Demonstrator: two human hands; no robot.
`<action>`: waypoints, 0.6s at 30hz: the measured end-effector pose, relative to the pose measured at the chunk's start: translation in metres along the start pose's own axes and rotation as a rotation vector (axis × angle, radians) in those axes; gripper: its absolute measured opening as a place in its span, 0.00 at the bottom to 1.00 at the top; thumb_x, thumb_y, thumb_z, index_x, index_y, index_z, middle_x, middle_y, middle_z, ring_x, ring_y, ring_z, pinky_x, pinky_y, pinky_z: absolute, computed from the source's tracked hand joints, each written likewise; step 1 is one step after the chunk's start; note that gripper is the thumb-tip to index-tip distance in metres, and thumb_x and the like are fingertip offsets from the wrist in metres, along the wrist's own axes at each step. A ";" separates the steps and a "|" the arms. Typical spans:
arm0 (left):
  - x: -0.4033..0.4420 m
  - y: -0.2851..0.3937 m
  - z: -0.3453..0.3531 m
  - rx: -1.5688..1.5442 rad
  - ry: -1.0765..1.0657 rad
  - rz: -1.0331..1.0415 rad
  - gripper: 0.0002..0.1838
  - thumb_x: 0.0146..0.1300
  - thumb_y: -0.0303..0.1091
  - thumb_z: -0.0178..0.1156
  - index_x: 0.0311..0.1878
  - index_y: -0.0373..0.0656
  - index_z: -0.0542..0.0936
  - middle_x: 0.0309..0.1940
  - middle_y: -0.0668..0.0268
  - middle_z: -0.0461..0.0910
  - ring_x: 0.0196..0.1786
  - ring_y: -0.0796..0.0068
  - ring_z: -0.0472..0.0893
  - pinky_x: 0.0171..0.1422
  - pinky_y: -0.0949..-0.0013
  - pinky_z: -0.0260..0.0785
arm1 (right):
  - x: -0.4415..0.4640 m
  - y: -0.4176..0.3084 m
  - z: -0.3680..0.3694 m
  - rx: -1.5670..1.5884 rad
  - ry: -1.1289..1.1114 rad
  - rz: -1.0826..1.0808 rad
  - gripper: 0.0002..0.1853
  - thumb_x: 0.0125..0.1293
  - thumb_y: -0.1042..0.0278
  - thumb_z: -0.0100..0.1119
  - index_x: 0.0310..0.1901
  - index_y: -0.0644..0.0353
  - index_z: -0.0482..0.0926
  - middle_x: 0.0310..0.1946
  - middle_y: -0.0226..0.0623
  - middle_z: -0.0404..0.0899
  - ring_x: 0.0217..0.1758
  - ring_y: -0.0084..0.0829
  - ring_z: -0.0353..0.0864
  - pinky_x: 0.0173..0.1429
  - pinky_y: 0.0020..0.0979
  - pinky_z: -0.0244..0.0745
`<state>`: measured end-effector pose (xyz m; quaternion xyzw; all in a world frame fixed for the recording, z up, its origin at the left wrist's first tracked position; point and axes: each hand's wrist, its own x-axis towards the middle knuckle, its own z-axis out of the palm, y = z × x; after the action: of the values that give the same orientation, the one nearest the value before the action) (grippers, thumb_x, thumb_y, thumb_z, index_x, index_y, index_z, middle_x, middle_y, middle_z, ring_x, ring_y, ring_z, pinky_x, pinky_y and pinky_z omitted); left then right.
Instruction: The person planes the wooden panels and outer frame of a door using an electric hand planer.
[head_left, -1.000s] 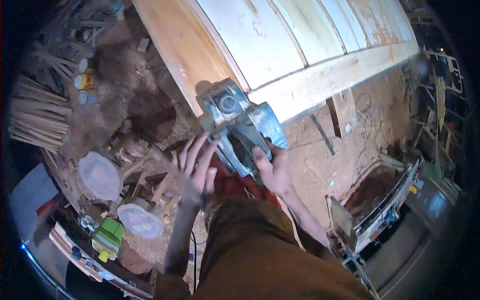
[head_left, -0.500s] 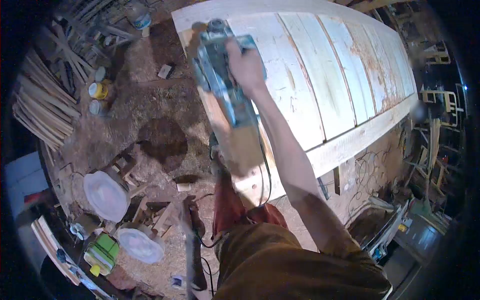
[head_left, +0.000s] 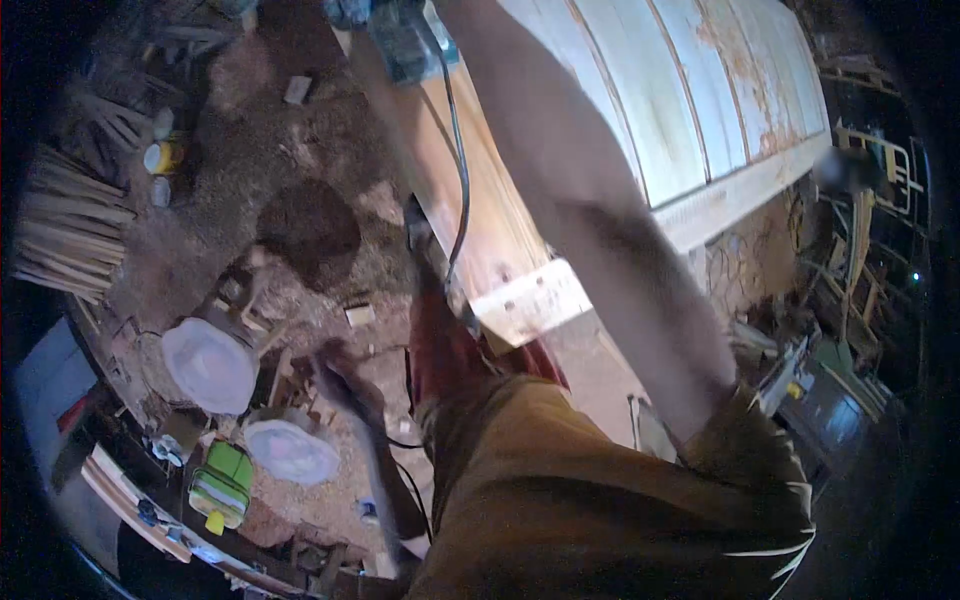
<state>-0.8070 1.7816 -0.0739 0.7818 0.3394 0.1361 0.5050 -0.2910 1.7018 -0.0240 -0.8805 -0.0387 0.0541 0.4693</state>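
A teal corded power tool (head_left: 410, 45) sits on the wooden frame's edge board (head_left: 455, 170), at the top of the head view. Its upper part is cut off, and its exact kind is unclear. My right forearm reaches up beside it, but the hand is beyond the frame edge. A black cord (head_left: 462, 175) trails from the tool down over the board. The wide panel (head_left: 640, 100) of pale slats lies right of the forearm. My left hand (head_left: 340, 372) hangs low over the floor, dark and blurred. Its fingers cannot be made out. More cord passes near the left arm.
Two pale plastic stools (head_left: 210, 365) (head_left: 290, 450) stand at lower left, by a green container (head_left: 222, 482). Wooden strips (head_left: 75, 225) are piled at far left, near a yellow tub (head_left: 165, 157). Wood offcuts (head_left: 360, 315) and sawdust lie on the floor. Metal frames (head_left: 880, 160) stand at right.
The view has tilted down and nearer my body. The tool has shifted to the top edge, and my right hand has left view. My left hand has swung outward to the left.
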 end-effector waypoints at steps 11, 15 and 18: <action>-0.005 0.119 0.063 0.133 -0.686 0.696 0.29 0.73 0.32 0.52 0.77 0.39 0.67 0.78 0.48 0.63 0.76 0.47 0.69 0.77 0.56 0.66 | -0.464 0.057 -0.144 0.306 -0.128 0.419 0.27 0.76 0.52 0.56 0.57 0.74 0.80 0.48 0.58 0.86 0.54 0.44 0.86 0.61 0.42 0.76; -0.073 0.107 0.078 0.164 -0.899 0.704 0.30 0.70 0.31 0.58 0.75 0.40 0.69 0.78 0.57 0.65 0.72 0.52 0.74 0.73 0.57 0.71 | -0.574 0.093 -0.164 0.166 -0.202 0.397 0.25 0.70 0.54 0.60 0.58 0.68 0.81 0.43 0.55 0.87 0.50 0.46 0.87 0.56 0.42 0.78; -0.096 0.096 0.075 0.116 -0.894 0.660 0.30 0.69 0.29 0.59 0.74 0.39 0.71 0.78 0.54 0.65 0.72 0.51 0.75 0.73 0.56 0.71 | -0.590 0.097 -0.159 0.188 -0.220 0.421 0.26 0.72 0.53 0.59 0.58 0.71 0.79 0.42 0.46 0.85 0.48 0.37 0.83 0.55 0.39 0.77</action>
<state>-0.7985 1.6403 -0.0110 0.8548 -0.1637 -0.0770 0.4865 -0.8527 1.4469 0.0188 -0.8105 0.1001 0.2495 0.5204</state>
